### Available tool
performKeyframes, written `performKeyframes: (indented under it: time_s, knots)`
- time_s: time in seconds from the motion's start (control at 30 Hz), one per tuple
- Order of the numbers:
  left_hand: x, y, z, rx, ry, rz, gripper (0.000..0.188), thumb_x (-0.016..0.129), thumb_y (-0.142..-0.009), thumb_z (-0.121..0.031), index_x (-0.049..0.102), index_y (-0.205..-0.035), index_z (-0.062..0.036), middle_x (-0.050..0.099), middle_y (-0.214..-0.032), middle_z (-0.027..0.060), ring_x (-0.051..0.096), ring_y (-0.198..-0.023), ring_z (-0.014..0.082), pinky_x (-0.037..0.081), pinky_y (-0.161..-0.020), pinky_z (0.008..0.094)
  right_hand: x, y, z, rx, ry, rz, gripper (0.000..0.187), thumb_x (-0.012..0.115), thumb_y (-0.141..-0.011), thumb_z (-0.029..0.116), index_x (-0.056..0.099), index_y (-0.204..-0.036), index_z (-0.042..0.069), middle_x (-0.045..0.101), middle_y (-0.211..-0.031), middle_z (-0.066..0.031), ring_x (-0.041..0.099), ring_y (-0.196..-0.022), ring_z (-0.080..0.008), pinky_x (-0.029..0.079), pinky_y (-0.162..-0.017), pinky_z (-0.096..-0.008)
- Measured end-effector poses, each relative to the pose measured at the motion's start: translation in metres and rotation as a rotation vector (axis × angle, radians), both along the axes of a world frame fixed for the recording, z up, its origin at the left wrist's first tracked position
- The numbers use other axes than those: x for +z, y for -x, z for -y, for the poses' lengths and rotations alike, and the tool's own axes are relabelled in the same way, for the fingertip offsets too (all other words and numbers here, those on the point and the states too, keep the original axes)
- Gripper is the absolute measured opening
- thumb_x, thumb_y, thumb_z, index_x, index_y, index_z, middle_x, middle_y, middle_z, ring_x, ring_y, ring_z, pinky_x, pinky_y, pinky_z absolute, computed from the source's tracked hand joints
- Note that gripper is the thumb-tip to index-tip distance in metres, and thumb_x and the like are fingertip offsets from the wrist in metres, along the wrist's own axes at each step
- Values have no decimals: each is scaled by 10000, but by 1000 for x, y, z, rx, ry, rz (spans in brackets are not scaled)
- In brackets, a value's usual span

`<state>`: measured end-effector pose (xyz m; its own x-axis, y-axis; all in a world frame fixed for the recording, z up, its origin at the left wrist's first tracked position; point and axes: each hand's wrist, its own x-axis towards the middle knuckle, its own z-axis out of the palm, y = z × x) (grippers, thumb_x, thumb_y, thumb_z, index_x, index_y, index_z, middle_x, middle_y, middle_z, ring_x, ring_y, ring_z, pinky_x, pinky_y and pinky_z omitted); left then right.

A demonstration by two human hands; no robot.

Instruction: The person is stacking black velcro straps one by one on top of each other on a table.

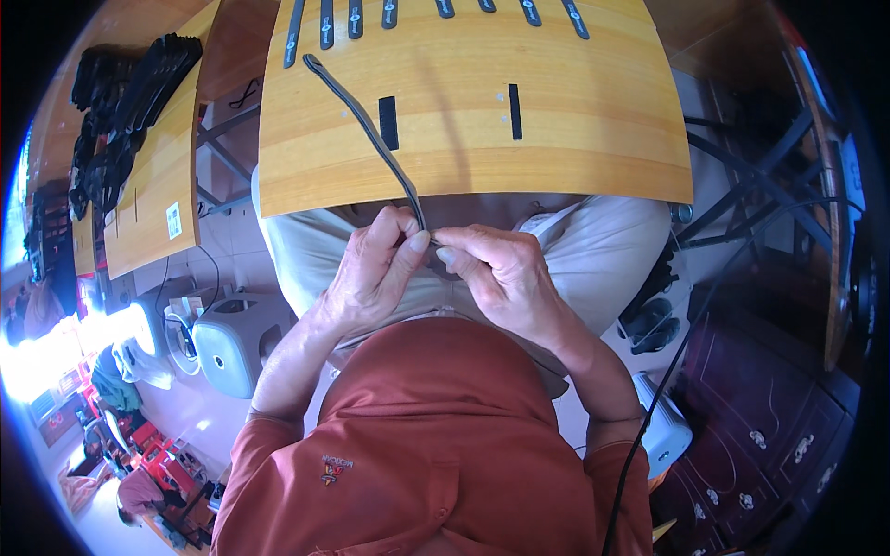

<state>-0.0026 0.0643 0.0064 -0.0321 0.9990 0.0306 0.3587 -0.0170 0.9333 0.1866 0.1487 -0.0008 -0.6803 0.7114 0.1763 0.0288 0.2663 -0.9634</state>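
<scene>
The person sits at a wooden surface (556, 139) and holds both hands together over the lap, just below the near edge of the surface. The left hand (371, 273) is curled, with thumb and forefinger pinched on the near end of a long dark strap (366, 125). The right hand (496, 273) meets it from the other side, its fingertips closed on the same end of the strap, so that the two hands touch at the pinch.

From the hands the strap runs up and to the left over the edge of the surface and lies across the wood, ending in a small loop near the far left part of the surface. Beside its middle stretch lies a short black piece (387, 122), and a second, narrower black piece (514, 111) lies further right, well apart from the strap. Along the far edge of the surface a row of dark straps (389, 14) is laid out side by side.

To the left stands another wooden surface (153, 195) with a heap of black straps (125, 102) on it. A grey plastic stool (232, 343) stands on the floor at the person's left.
</scene>
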Motion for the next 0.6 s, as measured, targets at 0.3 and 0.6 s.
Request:
performKeyframes:
  time_s: [0.3,0.6]
  knots:
    - [21,8,19,-125,212,649,159,483,-1112,-174,487,-1033,-36,619,-831,71,652,-809,132,532,-765,289,18,-4,-24,315,-97,-187,167,706,-913,-17,701,-1079,1,675,-773,-117,674,-636,-251,498,-550,-341]
    - [5,-3,25,31,61,454,144,505,-1101,-148,491,-1035,-20,598,-881,50,617,-806,103,520,-733,261,0,19,9,38,-93,-335,158,729,-898,-62,682,-1041,-15,638,-865,-108,717,-731,-174,594,-612,-301]
